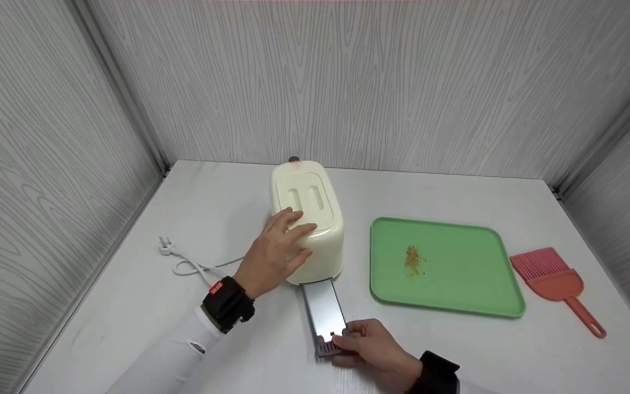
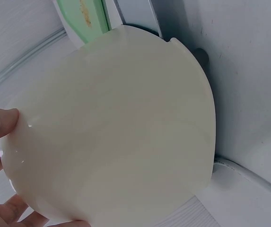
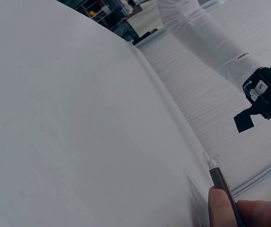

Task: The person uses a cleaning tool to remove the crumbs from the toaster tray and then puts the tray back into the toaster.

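Note:
A cream toaster (image 1: 320,254) with a slotted lid stands at the table's middle. My left hand (image 1: 274,254) rests on its near end, fingers spread over the top edge; the left wrist view shows the toaster's wide end face (image 2: 121,127) with fingertips (image 2: 3,125) touching its rim. From the toaster's base a shiny metal crumb tray (image 1: 323,309) sticks out toward me. My right hand (image 1: 375,350) pinches the tray's dark grey grip end between thumb and fingers. In the right wrist view, the tray's dark edge (image 3: 222,189) shows between the fingers.
Right of the toaster lies a green tray (image 1: 468,268) bearing a small pile of brown crumbs (image 1: 413,260). Beyond it is a red dustpan and brush set (image 1: 555,279). A white power plug (image 1: 166,247) and its cord lie on the left. Panel walls enclose the table.

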Demonstrator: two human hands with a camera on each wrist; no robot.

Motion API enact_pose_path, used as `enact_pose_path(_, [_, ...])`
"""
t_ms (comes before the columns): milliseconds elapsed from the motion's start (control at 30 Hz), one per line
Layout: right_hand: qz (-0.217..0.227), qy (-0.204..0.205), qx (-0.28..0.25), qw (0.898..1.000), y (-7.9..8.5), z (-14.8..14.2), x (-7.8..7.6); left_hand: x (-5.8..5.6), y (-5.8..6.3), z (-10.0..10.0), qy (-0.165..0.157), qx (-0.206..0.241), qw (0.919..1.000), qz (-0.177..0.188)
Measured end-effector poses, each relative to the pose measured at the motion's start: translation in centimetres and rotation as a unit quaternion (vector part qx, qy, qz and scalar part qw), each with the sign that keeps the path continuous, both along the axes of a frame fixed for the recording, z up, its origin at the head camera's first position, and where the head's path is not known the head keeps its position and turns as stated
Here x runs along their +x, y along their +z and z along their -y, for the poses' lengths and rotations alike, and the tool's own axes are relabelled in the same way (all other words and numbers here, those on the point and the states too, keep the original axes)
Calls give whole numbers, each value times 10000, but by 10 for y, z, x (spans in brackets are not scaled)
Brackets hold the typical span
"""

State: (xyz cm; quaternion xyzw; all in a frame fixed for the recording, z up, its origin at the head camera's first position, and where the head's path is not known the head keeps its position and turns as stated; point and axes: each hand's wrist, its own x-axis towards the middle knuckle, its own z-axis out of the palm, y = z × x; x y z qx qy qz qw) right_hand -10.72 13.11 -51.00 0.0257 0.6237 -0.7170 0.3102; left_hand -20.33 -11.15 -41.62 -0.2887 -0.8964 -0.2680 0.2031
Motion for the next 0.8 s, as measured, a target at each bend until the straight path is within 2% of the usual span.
enact_pose_path(400, [-136,23,114,9998,0,2,-7,0,0,0,-21,-50,10000,-64])
enact_pose_path(800, [25,-191,-2,9998,1,8,-13,1,-1,1,-16,-71,9999,-73])
